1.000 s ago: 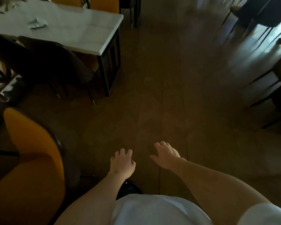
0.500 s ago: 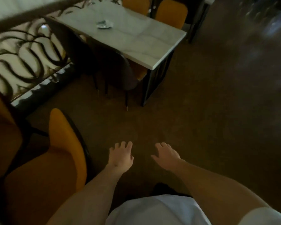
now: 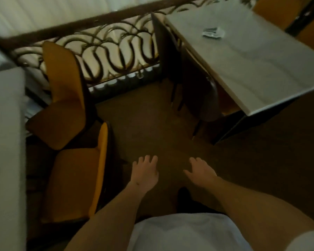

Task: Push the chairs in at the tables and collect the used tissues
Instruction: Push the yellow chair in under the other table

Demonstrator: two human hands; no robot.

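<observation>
My left hand (image 3: 145, 171) and my right hand (image 3: 201, 172) hang empty over the dark floor, fingers apart. Just left of my left hand stands an orange chair (image 3: 76, 182), its back edge toward me, pulled out from a pale table (image 3: 5, 142) at the left edge. A second orange chair (image 3: 62, 98) stands behind it, turned at an angle. At the upper right is a white marble table (image 3: 252, 69) with a crumpled tissue or wrapper (image 3: 213, 33) on top. Two dark chairs (image 3: 188, 73) are tucked against its near side.
A railing with curled metalwork (image 3: 105, 51) runs across the back, under a white curtain. More orange chairs (image 3: 277, 13) show beyond the marble table at the top right. Open brown floor lies ahead of my hands and to the right.
My view has swung to the left: the marble table moved to the upper right, and the railing, the pale left table and a second orange chair came into sight. Both hands stay open and empty.
</observation>
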